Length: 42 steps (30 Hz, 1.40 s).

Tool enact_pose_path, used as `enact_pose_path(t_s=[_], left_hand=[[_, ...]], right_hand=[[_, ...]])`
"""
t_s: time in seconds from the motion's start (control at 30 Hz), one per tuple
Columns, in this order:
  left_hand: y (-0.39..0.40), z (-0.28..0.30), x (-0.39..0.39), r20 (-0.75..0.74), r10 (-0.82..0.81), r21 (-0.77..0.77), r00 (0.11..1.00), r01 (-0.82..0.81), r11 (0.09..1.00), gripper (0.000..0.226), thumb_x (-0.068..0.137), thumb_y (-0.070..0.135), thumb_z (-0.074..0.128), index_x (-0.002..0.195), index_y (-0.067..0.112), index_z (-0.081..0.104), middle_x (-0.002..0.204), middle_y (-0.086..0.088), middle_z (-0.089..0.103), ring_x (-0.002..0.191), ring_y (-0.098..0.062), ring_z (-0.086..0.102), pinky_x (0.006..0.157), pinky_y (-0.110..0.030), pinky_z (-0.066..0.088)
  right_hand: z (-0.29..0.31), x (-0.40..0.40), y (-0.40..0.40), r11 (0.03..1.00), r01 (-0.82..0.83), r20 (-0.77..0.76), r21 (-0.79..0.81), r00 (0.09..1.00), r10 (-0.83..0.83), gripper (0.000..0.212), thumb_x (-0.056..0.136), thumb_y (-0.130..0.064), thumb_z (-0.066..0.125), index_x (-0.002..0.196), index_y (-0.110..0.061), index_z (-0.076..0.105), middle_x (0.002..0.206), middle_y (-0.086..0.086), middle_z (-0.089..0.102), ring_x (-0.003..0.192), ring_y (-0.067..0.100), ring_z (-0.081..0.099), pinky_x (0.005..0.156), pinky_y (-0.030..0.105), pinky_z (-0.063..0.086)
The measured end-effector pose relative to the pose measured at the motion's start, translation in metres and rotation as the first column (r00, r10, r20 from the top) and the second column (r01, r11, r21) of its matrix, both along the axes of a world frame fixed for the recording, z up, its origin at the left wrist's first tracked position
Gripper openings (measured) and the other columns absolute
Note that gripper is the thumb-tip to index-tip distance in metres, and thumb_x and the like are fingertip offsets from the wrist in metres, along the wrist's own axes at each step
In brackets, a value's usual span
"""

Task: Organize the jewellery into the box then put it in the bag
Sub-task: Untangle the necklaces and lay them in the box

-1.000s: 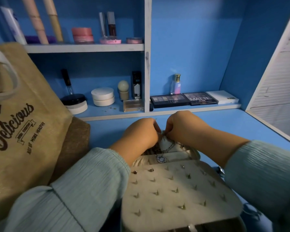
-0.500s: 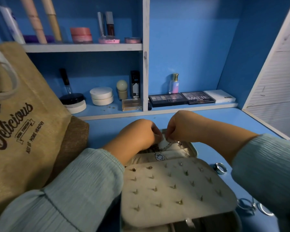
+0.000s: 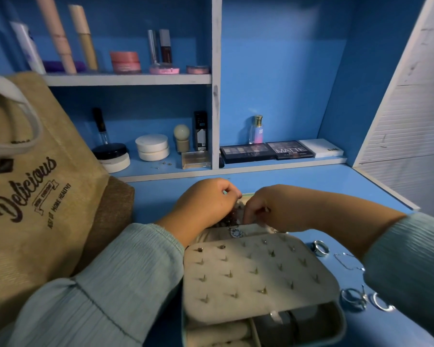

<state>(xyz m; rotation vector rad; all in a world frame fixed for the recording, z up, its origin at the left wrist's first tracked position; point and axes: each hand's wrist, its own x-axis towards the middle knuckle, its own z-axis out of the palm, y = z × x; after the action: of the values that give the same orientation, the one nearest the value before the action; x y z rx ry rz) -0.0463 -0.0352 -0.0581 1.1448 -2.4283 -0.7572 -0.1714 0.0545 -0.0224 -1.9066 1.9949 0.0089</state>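
Blue desk (image 3: 161, 199); both hands (image 3: 206, 204) (image 3: 281, 209) pinch necklace (image 3: 234, 231), fingertips hidden behind jewellery box (image 3: 256, 276).

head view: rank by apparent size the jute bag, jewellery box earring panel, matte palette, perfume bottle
1. jute bag, though nearness to the camera inflates it
2. earring panel, also close
3. matte palette
4. perfume bottle
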Motion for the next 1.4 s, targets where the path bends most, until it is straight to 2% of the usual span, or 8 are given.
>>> enact_pose_path(t_s=[0.1, 0.27, 0.4, 0.5, 0.73, 1.0, 1.2, 1.4], left_hand=[[0.001, 0.0, 0.002, -0.014, -0.024, -0.001, 1.0, 0.024, 1.0, 0.019, 0.092, 0.034, 0.047, 0.082, 0.038, 0.063, 0.1, 0.014, 0.065, 0.095, -0.008, 0.057, 0.08, -0.028, 0.048], [0.002, -0.001, 0.003, -0.027, -0.077, 0.007, 0.997, 0.077, 0.997, 0.022, 0.093, 0.032, 0.046, 0.082, 0.04, 0.064, 0.09, 0.018, 0.065, 0.087, -0.005, 0.058, 0.075, -0.025, 0.048], [0.0, 0.001, 0.004, -0.028, -0.098, 0.013, 0.995, 0.099, 0.995, 0.025, 0.094, 0.03, 0.045, 0.078, 0.04, 0.061, 0.089, 0.016, 0.066, 0.088, -0.007, 0.059, 0.081, -0.028, 0.049], [-0.002, 0.002, 0.004, -0.045, -0.088, 0.021, 0.995, 0.089, 0.996, 0.029, 0.096, 0.031, 0.042, 0.073, 0.038, 0.058, 0.086, 0.015, 0.064, 0.087, -0.009, 0.059, 0.081, -0.03, 0.049], [-0.001, 0.007, 0.007, -0.063, -0.085, 0.11, 0.994, 0.092, 0.99, 0.033, 0.099, 0.029, 0.031, 0.088, 0.04, 0.061, 0.082, 0.014, 0.064, 0.09, -0.011, 0.059, 0.077, -0.028, 0.046], [0.001, 0.009, 0.008, -0.066, -0.067, 0.167, 0.996, 0.077, 0.983, 0.044, 0.101, 0.042, 0.017, 0.089, 0.044, 0.06, 0.089, 0.008, 0.065, 0.087, -0.012, 0.052, 0.081, -0.028, 0.036], [0.002, 0.009, 0.007, -0.075, -0.053, 0.182, 0.996, 0.066, 0.981, 0.053, 0.101, 0.044, 0.012, 0.089, 0.042, 0.063, 0.089, 0.002, 0.07, 0.074, -0.011, 0.052, 0.073, -0.029, 0.036], [0.002, 0.007, 0.007, -0.097, -0.041, 0.208, 0.994, 0.061, 0.976, 0.054, 0.101, 0.044, 0.011, 0.091, 0.04, 0.064, 0.07, 0.009, 0.071, 0.057, -0.004, 0.043, 0.063, -0.027, 0.034]], right_hand=[[0.005, 0.002, 0.002, 0.995, -0.031, -0.116, 0.091, 0.992, 0.042, 0.032, 0.091, -0.005, 0.041, 0.094, -0.032, 0.058, 0.111, 0.0, 0.056, 0.098, 0.021, 0.054, 0.084, 0.032, 0.048], [0.004, 0.007, -0.003, 0.983, -0.029, -0.291, 0.182, 0.953, 0.082, 0.034, 0.09, 0.0, 0.034, 0.115, -0.009, 0.056, 0.115, 0.01, 0.055, 0.095, 0.022, 0.048, 0.059, 0.02, 0.029], [0.005, 0.002, -0.003, 0.999, -0.037, -0.141, -0.015, 0.989, 0.035, 0.028, 0.09, -0.007, 0.043, 0.098, -0.026, 0.063, 0.099, -0.005, 0.052, 0.098, 0.018, 0.055, 0.076, 0.024, 0.046], [0.007, -0.003, -0.001, 0.985, -0.096, 0.043, -0.145, 0.994, 0.103, 0.024, 0.088, -0.014, 0.056, 0.094, -0.036, 0.065, 0.087, -0.015, 0.051, 0.082, 0.004, 0.052, 0.071, 0.009, 0.04], [0.002, 0.009, -0.006, 0.956, -0.289, -0.019, -0.049, 0.957, 0.288, 0.042, 0.088, -0.005, 0.055, 0.117, -0.035, 0.064, 0.085, -0.017, 0.048, 0.092, 0.011, 0.049, 0.086, 0.025, 0.042], [0.002, 0.004, -0.01, 0.95, -0.3, -0.007, -0.088, 0.954, 0.3, 0.023, 0.085, -0.012, 0.063, 0.102, -0.025, 0.071, 0.1, -0.001, 0.062, 0.092, 0.012, 0.052, 0.084, 0.027, 0.043], [0.001, -0.008, -0.007, 0.976, -0.128, 0.078, -0.174, 0.987, 0.144, 0.014, 0.09, -0.02, 0.057, 0.099, -0.024, 0.067, 0.093, -0.012, 0.058, 0.076, -0.001, 0.048, 0.07, 0.007, 0.035], [-0.001, -0.005, -0.01, 0.992, 0.067, -0.025, -0.108, 0.997, -0.07, 0.018, 0.09, -0.019, 0.053, 0.098, -0.016, 0.068, 0.096, -0.003, 0.063, 0.086, 0.016, 0.056, 0.078, 0.025, 0.046]])
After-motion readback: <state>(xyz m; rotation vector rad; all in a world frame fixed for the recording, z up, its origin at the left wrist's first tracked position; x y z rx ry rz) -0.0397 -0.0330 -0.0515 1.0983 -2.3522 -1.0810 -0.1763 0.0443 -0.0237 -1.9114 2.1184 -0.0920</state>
